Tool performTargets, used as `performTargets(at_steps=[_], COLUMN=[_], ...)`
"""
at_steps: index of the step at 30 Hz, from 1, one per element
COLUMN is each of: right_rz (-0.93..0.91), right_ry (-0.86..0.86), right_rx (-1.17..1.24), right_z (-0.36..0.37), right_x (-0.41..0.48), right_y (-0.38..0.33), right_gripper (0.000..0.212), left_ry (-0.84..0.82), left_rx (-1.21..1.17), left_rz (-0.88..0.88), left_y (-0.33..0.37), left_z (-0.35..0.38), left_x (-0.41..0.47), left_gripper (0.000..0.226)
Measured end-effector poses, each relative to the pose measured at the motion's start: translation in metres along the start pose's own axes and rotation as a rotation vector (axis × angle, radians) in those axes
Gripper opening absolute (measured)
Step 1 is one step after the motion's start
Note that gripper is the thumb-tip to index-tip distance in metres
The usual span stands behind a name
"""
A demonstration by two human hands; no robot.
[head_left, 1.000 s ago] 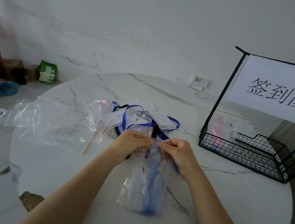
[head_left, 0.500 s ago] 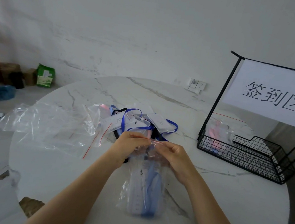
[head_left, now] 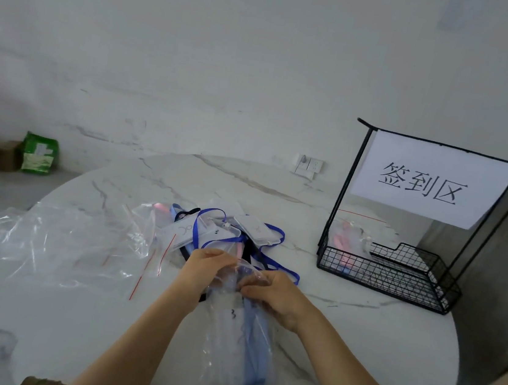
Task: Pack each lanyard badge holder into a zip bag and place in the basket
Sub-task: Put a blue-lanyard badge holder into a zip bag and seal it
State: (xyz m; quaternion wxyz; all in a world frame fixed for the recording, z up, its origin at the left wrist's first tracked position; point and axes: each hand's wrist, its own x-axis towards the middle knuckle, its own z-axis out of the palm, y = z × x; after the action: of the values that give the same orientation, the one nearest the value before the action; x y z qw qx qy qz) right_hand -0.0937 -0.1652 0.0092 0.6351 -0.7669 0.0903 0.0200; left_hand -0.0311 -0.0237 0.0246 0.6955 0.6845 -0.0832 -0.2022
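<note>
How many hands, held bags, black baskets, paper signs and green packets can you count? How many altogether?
2 hands: left hand, right hand
1 zip bag, pinched at its top by both hands
1 black wire basket
1 paper sign
1 green packet
Total: 6

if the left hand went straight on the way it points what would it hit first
Likely the pile of badge holders just past the left hand, which grips the bag; depth is unclear.
</note>
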Motion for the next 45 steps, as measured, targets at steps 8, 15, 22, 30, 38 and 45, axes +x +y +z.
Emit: performTargets(at_steps=[8, 15, 22, 30, 38, 45], right_rz=[0.058, 0.115, 0.043, 0.081, 0.086, 0.074], right_ry=[0.113, 0.382, 0.655, 1.186, 1.198, 1.18], right_rx=[0.033, 0.185, 0.61, 0.662, 0.457, -0.029], right_z=[-0.015, -0.084, -0.176, -0.259, -0.279, -0.292], right_x=[-0.013, -0.045, -0.087, -0.056, -0.003, 0.024], right_y=[0.001, -0.012, -0.025, -0.014, -0.009, -0.013], right_gripper=[0.018, 0.041, 0.029, 0.04, 0.043, 0.015], left_ry=[-0.003, 0.036, 0.067, 0.112, 0.188, 0.2], left_rx=[0.015, 0.202, 0.267, 0.375, 0.664, 0.789], left_rz=[0.028, 0.13, 0.161, 0.216, 0.313, 0.37], left_y=[-0.006, -0.012, -0.018, -0.025, -0.031, -0.031], left_z=[-0.004, -0.001, 0.0, 0.0, 0.003, 0.007], left_x=[0.001, 0.004, 0.011, 0.016, 0.017, 0.017], left_gripper=[0.017, 0.019, 0.025, 0.025, 0.02, 0.016])
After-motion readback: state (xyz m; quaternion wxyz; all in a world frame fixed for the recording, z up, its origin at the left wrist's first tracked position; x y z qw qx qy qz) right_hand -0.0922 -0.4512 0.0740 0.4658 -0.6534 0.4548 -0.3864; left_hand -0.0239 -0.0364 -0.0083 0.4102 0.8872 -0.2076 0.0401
